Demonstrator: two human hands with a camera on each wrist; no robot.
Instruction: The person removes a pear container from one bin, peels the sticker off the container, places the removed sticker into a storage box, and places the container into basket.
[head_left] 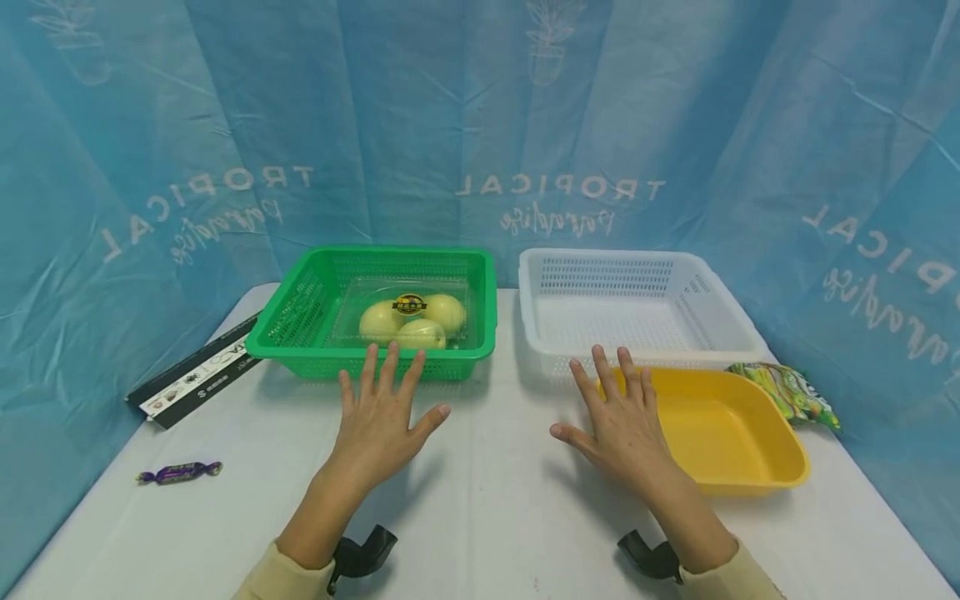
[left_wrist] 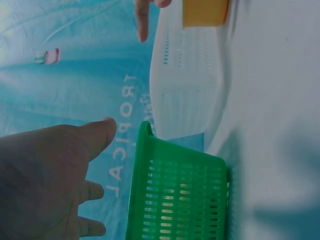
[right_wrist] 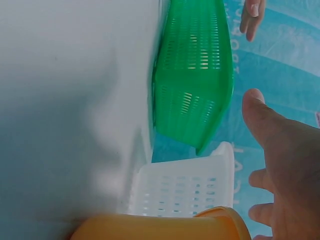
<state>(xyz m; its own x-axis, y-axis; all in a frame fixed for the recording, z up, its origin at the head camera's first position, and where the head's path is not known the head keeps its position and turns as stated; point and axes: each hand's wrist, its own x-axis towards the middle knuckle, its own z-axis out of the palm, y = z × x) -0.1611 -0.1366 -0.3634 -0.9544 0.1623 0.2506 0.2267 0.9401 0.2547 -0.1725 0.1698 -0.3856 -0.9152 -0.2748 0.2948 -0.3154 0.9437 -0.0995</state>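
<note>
Left grip [head_left: 378,429] hovers (free tabletop [head_left: 495,467] rightward) near green basket's rim [head_left: 300,354].

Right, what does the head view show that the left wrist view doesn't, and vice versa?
Head view only: the purple-wrapped sweet, the long black-and-white box, the green packet and the dark label over the fruit.

Left wrist view only: a small reddish mark on the blue curtain.

Both: that curtain, the white tabletop, left hand, right hand, green basket, white basket and yellow tray.
</note>
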